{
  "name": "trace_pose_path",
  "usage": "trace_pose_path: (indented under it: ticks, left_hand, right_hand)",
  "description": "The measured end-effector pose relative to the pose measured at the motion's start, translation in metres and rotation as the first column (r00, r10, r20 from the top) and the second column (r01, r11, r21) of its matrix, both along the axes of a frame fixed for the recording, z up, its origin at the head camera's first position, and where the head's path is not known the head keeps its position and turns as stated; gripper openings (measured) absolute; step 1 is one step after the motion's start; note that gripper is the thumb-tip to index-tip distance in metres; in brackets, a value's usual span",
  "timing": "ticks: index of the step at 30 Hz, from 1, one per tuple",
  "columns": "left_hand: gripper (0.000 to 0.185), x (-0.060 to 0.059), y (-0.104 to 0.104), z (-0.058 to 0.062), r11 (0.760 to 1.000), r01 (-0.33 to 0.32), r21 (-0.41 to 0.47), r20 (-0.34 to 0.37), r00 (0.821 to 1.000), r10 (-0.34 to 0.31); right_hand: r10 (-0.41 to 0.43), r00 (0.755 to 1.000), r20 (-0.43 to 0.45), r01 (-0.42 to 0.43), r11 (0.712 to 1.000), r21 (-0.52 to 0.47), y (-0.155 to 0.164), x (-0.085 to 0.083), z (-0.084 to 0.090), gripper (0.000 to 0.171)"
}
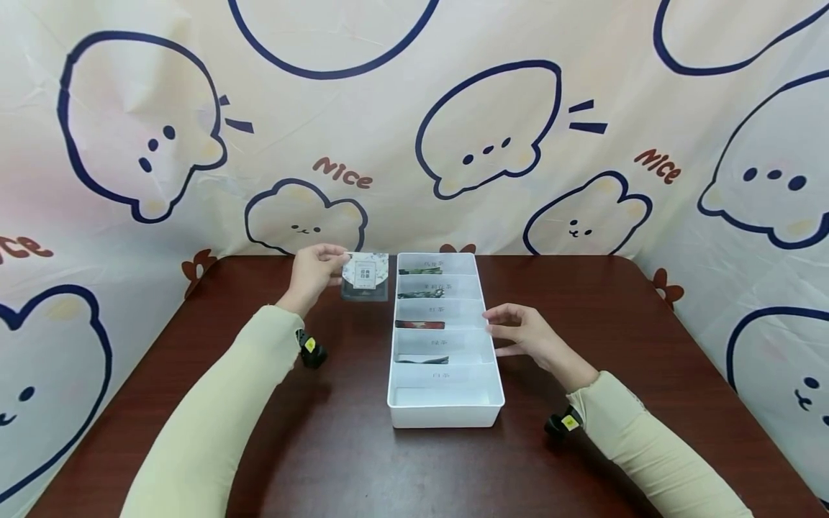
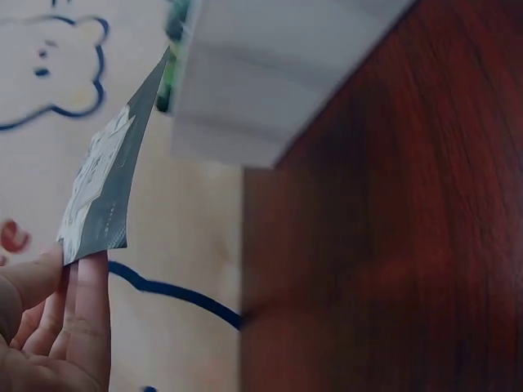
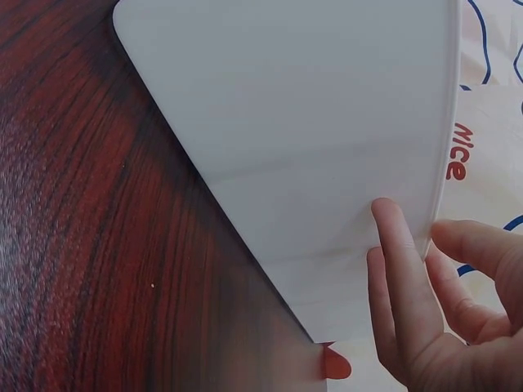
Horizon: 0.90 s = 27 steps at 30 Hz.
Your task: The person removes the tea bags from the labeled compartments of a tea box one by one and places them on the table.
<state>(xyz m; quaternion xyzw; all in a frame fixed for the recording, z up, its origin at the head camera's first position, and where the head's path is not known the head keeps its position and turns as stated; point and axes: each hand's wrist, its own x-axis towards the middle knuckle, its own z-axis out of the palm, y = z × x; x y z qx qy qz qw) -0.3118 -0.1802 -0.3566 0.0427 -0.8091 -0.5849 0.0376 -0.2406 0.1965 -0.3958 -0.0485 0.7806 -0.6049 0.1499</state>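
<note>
My left hand (image 1: 315, 275) pinches a flat tea sachet (image 1: 365, 277) by its left edge, thumb on one face and fingers behind, as the left wrist view shows. The sachet has a pale patterned upper part and a dark grey lower strip, and it is held up left of the box's far end. A long white divided box (image 1: 445, 416) stands lengthwise on the table. Fairly straight, the fingers of my right hand (image 1: 527, 334) touch the box's right side (image 3: 310, 106) near its rim.
Labelled compartments run along the box. Green packets (image 1: 421, 293), a red packet (image 1: 421, 325) and a thin pale packet (image 1: 422, 360) lie in the farther ones; the nearest shows a bare floor. The dark wooden table (image 1: 324, 460) ends at a printed curtain (image 1: 401, 144).
</note>
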Motion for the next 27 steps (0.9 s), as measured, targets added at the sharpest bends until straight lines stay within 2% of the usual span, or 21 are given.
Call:
trace_pose_path:
  ticks: [7, 15, 21, 27]
  left_hand:
    - [0.025, -0.019, -0.003, -0.026, 1.0, -0.019, -0.011, 0.122, 0.992, 0.02]
    - [0.026, -0.03, -0.001, -0.041, 0.999, 0.004, -0.041, 0.274, 0.962, 0.007]
    - [0.028, -0.034, -0.001, -0.049, 0.997, 0.04, -0.063, 0.293, 0.956, -0.02]
    - [0.033, -0.034, -0.002, -0.052, 0.998, 0.054, -0.039, 0.317, 0.948, -0.039]
  right_hand:
    - [-0.004, 1.0, 0.001, 0.003, 1.0, 0.017, 0.0, 0.002, 0.002, 0.038]
    - [-0.003, 1.0, 0.009, 0.003, 1.0, 0.025, -0.001, 0.002, 0.004, 0.037]
    - [-0.007, 1.0, 0.011, 0.006, 1.0, 0.028, -0.001, 0.002, 0.004, 0.036]
    - [-0.003, 1.0, 0.002, 0.003, 1.0, 0.027, -0.001, 0.003, 0.004, 0.036]
